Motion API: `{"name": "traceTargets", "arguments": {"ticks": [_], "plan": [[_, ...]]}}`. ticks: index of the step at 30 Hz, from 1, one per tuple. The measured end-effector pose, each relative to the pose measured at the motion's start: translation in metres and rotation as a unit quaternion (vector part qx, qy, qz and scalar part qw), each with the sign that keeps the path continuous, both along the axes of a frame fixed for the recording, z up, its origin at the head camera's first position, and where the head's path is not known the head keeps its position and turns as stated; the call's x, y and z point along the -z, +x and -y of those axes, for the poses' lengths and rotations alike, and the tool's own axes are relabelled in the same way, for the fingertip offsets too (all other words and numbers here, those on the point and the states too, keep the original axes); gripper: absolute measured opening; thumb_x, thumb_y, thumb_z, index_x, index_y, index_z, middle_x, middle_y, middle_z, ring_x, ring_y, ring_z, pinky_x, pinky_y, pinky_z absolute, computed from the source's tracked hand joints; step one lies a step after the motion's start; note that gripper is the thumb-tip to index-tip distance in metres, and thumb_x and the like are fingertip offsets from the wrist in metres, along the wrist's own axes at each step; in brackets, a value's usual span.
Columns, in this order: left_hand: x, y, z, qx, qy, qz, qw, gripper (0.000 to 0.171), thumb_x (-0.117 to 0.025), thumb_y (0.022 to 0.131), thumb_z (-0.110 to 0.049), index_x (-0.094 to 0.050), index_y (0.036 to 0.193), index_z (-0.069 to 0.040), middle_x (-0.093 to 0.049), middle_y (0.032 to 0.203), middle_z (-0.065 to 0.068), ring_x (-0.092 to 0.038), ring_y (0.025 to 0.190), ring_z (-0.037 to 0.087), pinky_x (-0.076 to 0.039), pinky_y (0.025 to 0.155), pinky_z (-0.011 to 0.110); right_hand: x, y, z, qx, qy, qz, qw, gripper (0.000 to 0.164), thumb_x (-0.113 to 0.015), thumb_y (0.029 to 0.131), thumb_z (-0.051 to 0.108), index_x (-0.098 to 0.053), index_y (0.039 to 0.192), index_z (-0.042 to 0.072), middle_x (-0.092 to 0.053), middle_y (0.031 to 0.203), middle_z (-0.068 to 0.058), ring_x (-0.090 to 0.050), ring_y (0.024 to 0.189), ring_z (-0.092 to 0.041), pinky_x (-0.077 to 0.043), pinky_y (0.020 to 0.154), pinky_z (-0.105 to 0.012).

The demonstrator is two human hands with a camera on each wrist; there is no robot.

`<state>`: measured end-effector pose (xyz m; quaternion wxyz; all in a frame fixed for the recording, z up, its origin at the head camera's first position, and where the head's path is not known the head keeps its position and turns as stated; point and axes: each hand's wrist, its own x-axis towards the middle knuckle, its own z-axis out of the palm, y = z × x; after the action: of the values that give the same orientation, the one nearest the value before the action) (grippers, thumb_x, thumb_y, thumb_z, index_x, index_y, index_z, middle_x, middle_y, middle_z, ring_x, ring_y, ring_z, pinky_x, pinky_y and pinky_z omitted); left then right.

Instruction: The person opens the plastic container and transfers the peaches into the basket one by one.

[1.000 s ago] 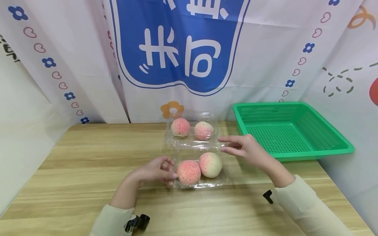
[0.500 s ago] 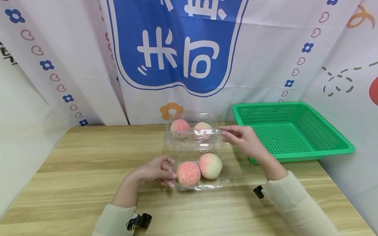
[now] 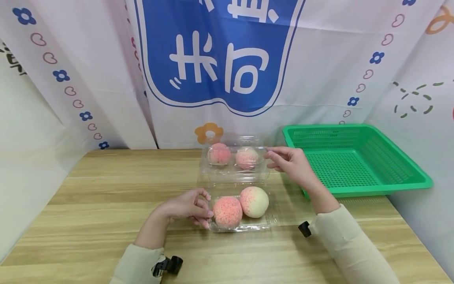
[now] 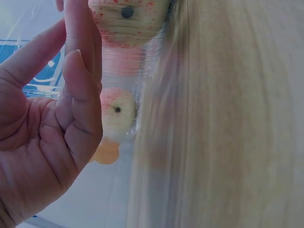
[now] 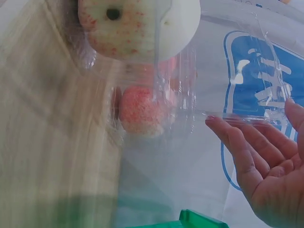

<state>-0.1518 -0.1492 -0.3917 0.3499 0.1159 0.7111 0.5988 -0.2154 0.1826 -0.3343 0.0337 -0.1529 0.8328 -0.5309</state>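
Note:
A clear plastic clamshell box [image 3: 244, 228] holds two toy peaches, one mostly pink [image 3: 227, 212] and one mostly cream [image 3: 254, 202]. My left hand [image 3: 189, 207] grips the left side of this box, thumb and fingertips at its edge. At the back right, my right hand [image 3: 292, 161] pinches the raised lid [image 3: 237, 175] by its corner. The right wrist view shows the lid standing up, fingertips [image 5: 211, 121] along its edge. Through the lid, two more pink peaches, one left [image 3: 218, 154] and one right [image 3: 247, 158], show in clear plastic behind.
A green slotted plastic basket [image 3: 390, 185] stands at the right on the wooden table [image 3: 106, 205]. White cloth [image 3: 319, 79] with a blue sign hangs right behind the boxes. Pale walls flank the table on both sides.
My right hand has moved up and away from me with the lid, which now overlaps the back peaches. The left hand has stayed at the side of the box.

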Motion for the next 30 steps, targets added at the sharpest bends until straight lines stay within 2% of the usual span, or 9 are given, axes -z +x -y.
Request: {"name": "traceTargets", "arguments": {"ticks": [8,13,22,27,30], "plan": [[-0.001,0.001,0.0,0.001,0.0,-0.004,1.0,0.052,-0.066,0.093,-0.004,-0.03,0.128,0.012,-0.069,0.078,0.004,-0.071,0.064,0.013,-0.054,0.061,0.025,0.005,0.005,0.001,0.028,-0.055,0.019,0.998,0.048,-0.06,0.1,0.034,-0.057,0.138,0.005,-0.065,0.13,-0.02,-0.074,0.099,-0.018,-0.058,0.081,-0.023],[0.0,0.0,-0.001,0.0,0.001,-0.003,1.0,0.051,-0.066,0.092,-0.003,-0.031,0.127,0.012,-0.069,0.078,0.003,-0.071,0.064,0.013,-0.055,0.061,0.025,0.004,0.013,-0.005,0.038,-0.075,0.008,0.996,0.05,-0.06,0.1,0.032,-0.054,0.14,0.004,-0.063,0.133,-0.02,-0.073,0.099,-0.01,-0.056,0.084,-0.021],[0.001,0.0,-0.002,0.004,0.01,-0.002,0.9999,0.052,-0.064,0.093,-0.003,-0.029,0.127,0.013,-0.069,0.077,0.003,-0.071,0.063,0.012,-0.054,0.062,0.025,-0.019,0.035,-0.021,0.064,0.008,-0.067,0.996,0.046,-0.06,0.1,0.031,-0.055,0.14,0.009,-0.064,0.133,-0.017,-0.062,0.102,0.013,-0.048,0.088,-0.008],[0.001,0.0,-0.001,0.002,0.008,0.0,1.0,0.05,-0.064,0.093,-0.003,-0.03,0.127,0.012,-0.069,0.078,0.003,-0.071,0.064,0.013,-0.055,0.063,0.026,-0.031,0.046,-0.031,0.064,0.059,-0.063,0.994,0.043,-0.059,0.1,0.032,-0.058,0.138,0.011,-0.067,0.129,-0.015,-0.06,0.101,0.016,-0.047,0.086,-0.007],[0.0,0.0,-0.001,-0.002,0.004,0.004,1.0,0.049,-0.065,0.093,-0.003,-0.031,0.126,0.011,-0.069,0.079,0.003,-0.071,0.064,0.013,-0.055,0.063,0.026,-0.034,0.05,-0.034,0.035,0.095,-0.049,0.994,0.041,-0.06,0.1,0.031,-0.061,0.135,0.011,-0.069,0.127,-0.014,-0.061,0.102,0.013,-0.047,0.087,-0.01]]}}
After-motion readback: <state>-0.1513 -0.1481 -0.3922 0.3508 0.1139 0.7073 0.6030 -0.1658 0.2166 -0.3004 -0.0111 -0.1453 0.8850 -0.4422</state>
